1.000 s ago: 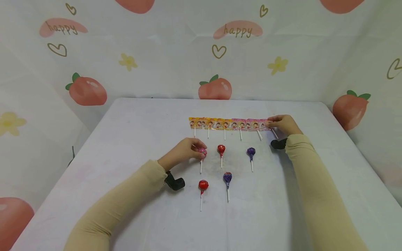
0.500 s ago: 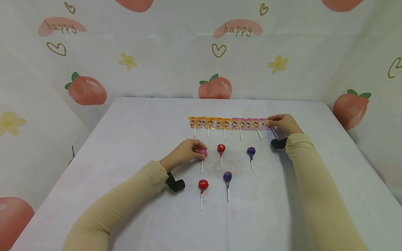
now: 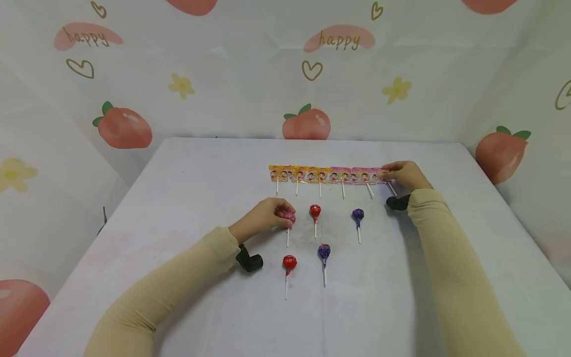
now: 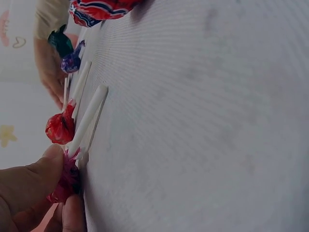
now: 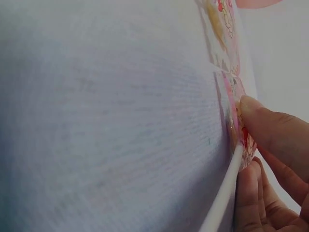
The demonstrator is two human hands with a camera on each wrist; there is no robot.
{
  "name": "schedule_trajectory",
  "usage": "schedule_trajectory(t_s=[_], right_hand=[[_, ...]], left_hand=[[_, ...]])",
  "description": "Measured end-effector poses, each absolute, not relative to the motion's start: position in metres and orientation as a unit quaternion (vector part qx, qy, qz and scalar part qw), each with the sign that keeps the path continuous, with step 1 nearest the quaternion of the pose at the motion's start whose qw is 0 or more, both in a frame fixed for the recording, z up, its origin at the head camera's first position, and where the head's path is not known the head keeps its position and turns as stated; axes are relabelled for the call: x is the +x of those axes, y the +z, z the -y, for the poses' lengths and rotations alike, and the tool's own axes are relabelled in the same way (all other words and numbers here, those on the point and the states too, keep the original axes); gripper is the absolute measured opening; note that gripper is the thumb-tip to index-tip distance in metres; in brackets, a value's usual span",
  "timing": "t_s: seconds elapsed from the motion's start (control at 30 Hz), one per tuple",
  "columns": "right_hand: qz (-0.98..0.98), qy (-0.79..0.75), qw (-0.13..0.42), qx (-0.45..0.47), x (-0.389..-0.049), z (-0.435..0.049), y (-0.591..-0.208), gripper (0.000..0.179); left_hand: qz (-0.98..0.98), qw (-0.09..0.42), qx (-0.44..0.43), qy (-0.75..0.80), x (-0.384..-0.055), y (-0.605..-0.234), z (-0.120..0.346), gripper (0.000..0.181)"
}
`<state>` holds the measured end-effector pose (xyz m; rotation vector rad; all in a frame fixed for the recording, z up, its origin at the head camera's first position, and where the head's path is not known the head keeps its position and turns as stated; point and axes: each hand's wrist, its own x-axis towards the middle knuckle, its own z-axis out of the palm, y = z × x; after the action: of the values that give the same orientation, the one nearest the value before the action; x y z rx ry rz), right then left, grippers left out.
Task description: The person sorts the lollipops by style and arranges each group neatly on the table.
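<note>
My left hand point(image 3: 266, 215) pinches the wrapped head of a pink lollipop point(image 4: 67, 181) between thumb and fingers; its white stick points toward me. At the right end of the back row, my right hand point(image 3: 405, 175) grips a flat pink-wrapped lollipop point(image 5: 235, 116) by its packet. That row of flat lollipops runs left from there, pink packets point(image 3: 341, 174) first, then yellow packets point(image 3: 300, 173), edges meeting or overlapping. Just right of the left hand lies a red round lollipop point(image 3: 315, 212).
A purple lollipop point(image 3: 358, 214) lies farther right, level with the red one. Nearer to me are another red lollipop point(image 3: 289, 263) and another purple lollipop point(image 3: 324, 251). A white cloth covers the table point(image 3: 200, 198), with a peach-print backdrop point(image 3: 241, 74) behind it.
The left hand has shifted very slightly right with the pink lollipop, whose stick has swung a little right. The right hand stays at the row's end.
</note>
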<state>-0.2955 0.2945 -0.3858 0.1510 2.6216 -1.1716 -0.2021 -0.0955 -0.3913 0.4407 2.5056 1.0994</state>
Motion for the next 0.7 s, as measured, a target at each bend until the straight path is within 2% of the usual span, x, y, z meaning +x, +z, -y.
schedule_trajectory(t_s=[0.47,0.7], right_hand=[[-0.901,-0.410,0.133,0.042,-0.294,-0.295,-0.381,0.059],[-0.889,-0.448,0.094,0.021,-0.285,-0.286,-0.362,0.058]], left_hand=[[-0.890,0.189,0.154,0.386,-0.203,-0.391,0.095,0.027],[-0.889,0.188,0.159,0.385,-0.204,-0.392,0.095,0.027]])
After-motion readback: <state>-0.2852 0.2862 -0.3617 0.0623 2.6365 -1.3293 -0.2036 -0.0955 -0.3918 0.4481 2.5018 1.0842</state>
